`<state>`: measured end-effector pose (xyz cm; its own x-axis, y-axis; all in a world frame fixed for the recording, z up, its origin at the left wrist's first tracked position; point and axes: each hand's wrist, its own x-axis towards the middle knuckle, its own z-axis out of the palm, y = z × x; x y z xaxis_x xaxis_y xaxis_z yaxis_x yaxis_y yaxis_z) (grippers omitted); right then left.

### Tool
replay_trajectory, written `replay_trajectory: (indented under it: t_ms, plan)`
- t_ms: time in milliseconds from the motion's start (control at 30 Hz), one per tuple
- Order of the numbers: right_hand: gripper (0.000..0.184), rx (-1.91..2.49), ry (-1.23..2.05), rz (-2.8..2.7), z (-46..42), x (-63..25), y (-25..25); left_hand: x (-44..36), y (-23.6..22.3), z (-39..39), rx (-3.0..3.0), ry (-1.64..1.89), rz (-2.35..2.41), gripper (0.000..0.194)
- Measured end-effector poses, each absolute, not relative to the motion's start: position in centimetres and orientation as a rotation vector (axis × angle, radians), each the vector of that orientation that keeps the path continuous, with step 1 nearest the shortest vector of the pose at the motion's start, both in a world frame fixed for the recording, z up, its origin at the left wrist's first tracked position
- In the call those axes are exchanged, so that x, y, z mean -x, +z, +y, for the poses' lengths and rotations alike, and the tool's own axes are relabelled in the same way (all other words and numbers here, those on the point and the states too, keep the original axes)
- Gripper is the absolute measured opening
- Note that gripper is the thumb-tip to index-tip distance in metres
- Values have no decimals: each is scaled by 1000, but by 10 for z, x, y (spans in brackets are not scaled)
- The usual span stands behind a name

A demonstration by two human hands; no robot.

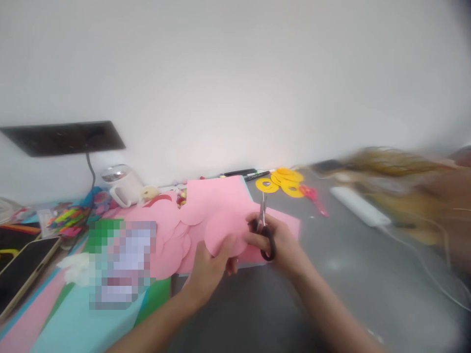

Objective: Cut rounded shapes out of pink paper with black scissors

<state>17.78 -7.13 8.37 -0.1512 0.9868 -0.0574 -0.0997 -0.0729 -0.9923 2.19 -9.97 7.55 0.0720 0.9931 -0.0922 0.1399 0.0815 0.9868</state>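
Note:
My left hand (211, 267) pinches a pink paper circle (224, 230) by its lower edge, thumb on top. Black-handled scissors (268, 242) are in my right hand (277, 240), their blades pointing up and away from me, and the fingertips of that hand reach the circle's right edge. Under and behind them lie pink paper sheets (219, 193). To the left, several more pink paper circles (167, 260) overlap in a loose pile. Yellow paper rings (292, 189) lie beyond the scissors, beside a pair of pink scissors (314, 198).
A white mug (127, 189) with a shiny lid stands near the wall. Black pens (257, 175) lie at the back. A white power strip (358, 206) with a cord is on the right. Coloured paper (88, 314) and a phone (27, 274) lie on the left.

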Motion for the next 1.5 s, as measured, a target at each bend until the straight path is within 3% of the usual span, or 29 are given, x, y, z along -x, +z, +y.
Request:
replay_trajectory:
  t_ms: [500, 800, 1000, 1300, 1500]
  plan:
    - [41, 1086, 1470, -1142, -36, -166, 50, -9, 45, -66, -944, 1366, 1193, 41]
    - [40, 1161, 1345, -972, -35, -159, 45, -12, 31, -69, -1029, 1231, 1177, 42]
    - [36, 1052, 1436, -1021, -38, -162, 36, -6, 28, -67, -969, 1289, 1167, 31]
    - [40, 1104, 1547, -1287, -54, -159, 43, -1, 35, -65, -972, 1376, 1165, 34]
    - [41, 1107, 1471, -1093, -55, -147, 39, -1, 31, -65, -986, 1368, 1212, 42]
